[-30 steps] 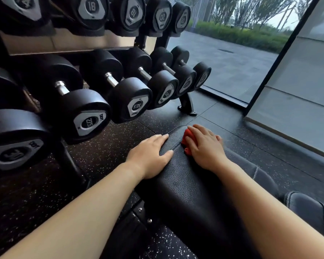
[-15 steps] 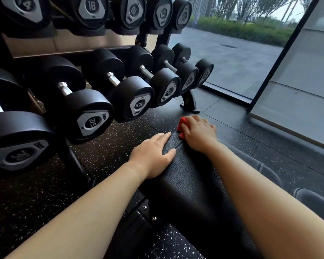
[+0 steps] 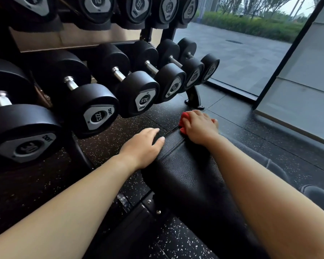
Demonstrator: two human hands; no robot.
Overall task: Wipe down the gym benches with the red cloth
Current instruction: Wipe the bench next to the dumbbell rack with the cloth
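A black padded gym bench runs from the lower right toward the middle of the head view. My right hand presses a bunched red cloth onto the bench's far end; only a small part of the cloth shows past my fingers. My left hand lies flat on the bench's left edge, fingers together, holding nothing.
A dumbbell rack with several black dumbbells stands close on the left and ahead. The floor is black speckled rubber. A glass wall and a grey panel close off the right side.
My right hand has slid the red cloth forward along the bench toward its far end. My left hand has stayed on the bench's left edge.
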